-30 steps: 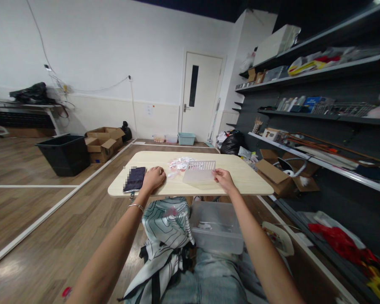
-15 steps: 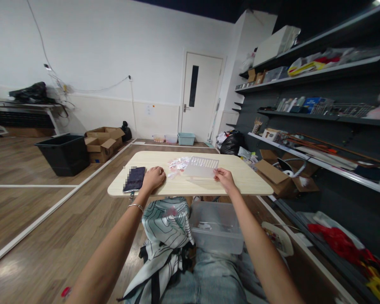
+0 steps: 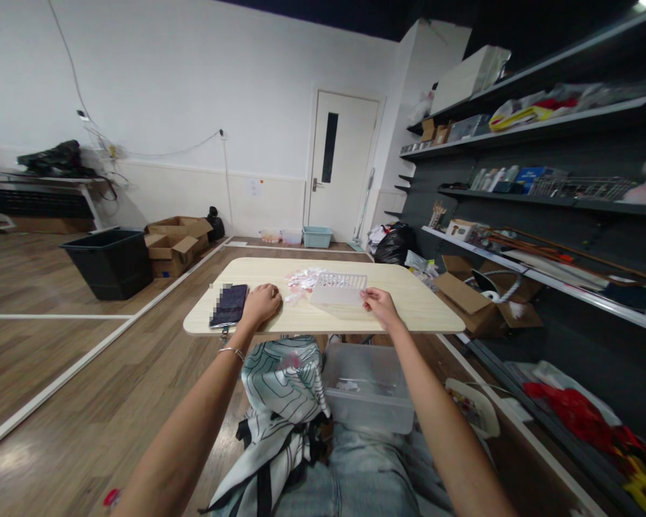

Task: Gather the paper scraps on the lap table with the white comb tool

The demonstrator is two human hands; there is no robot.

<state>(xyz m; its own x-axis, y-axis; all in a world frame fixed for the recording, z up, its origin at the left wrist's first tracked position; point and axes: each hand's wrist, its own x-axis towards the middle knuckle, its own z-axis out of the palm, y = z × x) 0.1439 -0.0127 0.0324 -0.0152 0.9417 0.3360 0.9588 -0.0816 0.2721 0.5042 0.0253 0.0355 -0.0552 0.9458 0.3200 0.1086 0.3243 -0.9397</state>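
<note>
My right hand (image 3: 381,306) pinches the right edge of a translucent white plastic sheet (image 3: 338,294) with a row of slots along its far side. The sheet is tilted over the right part of a pile of small white and pinkish pieces (image 3: 301,281), some of which show through the slots. Their exact kind is too small to make out. On the table's left side, my left hand (image 3: 263,301) rests palm down with loosely bent fingers, holding nothing. Just left of it lies a dark phone (image 3: 230,304) with a strap hanging past the table edge.
The pale wooden table (image 3: 409,301) has rounded corners. Below its near edge, a clear plastic bin (image 3: 369,402) stands beside patterned fabric (image 3: 283,380). Shelves (image 3: 549,197) and an open cardboard box (image 3: 471,294) are on the right; a black bin (image 3: 108,266) is on the left.
The slotted sheet has shifted slightly left and toward me, with its slotted side lower over the pile. My right hand moved a little with it; my left hand stayed put.
</note>
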